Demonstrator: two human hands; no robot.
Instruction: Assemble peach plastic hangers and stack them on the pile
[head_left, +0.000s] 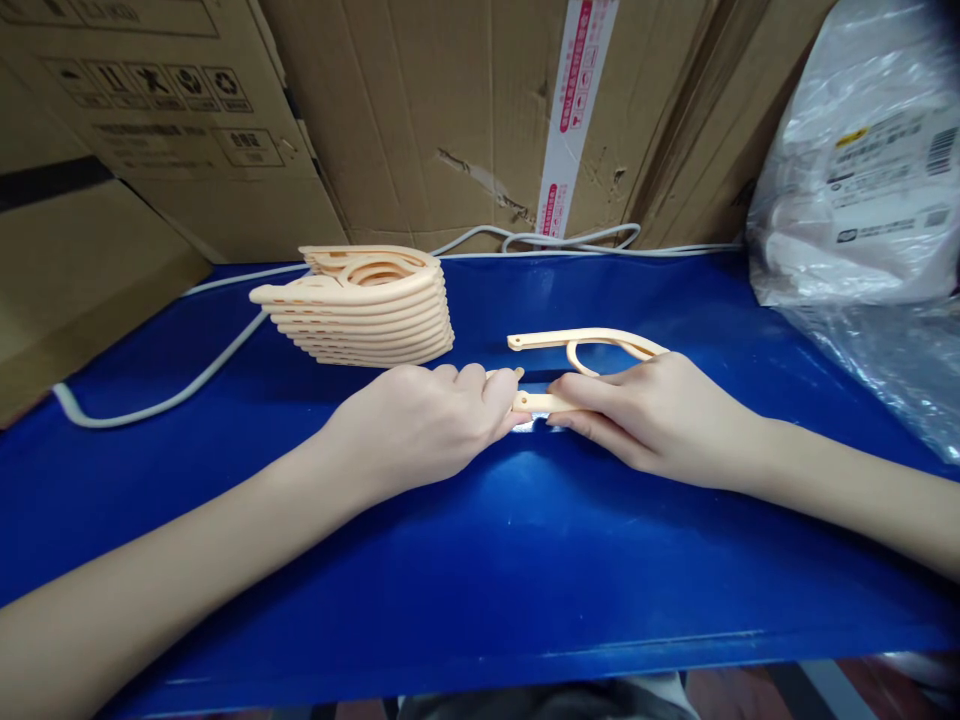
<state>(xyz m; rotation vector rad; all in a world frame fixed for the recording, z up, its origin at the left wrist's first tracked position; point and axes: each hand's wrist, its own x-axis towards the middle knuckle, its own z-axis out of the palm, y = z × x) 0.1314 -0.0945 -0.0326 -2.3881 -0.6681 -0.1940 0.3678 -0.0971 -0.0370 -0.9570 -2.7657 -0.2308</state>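
Note:
My right hand [667,420] is closed around a beige curved plastic piece [600,336], which bends back on itself and has an inner loop. One arm of it points left behind my fingers, and a lower end with a small hole reaches to my left fingertips. My left hand [427,420] is closed, with a small beige plastic tip [518,374] poking out between its fingers. Most of what it holds is hidden, so I cannot tell whether both parts are joined. Behind my left hand stands a neat stack of matching beige plastic pieces [367,310].
The blue table [525,570] has its front edge near me. Cardboard boxes [420,120] line the back and left. A white cable [202,375] runs along the back and loops at left. Clear plastic packaging [862,200] with a label lies at right.

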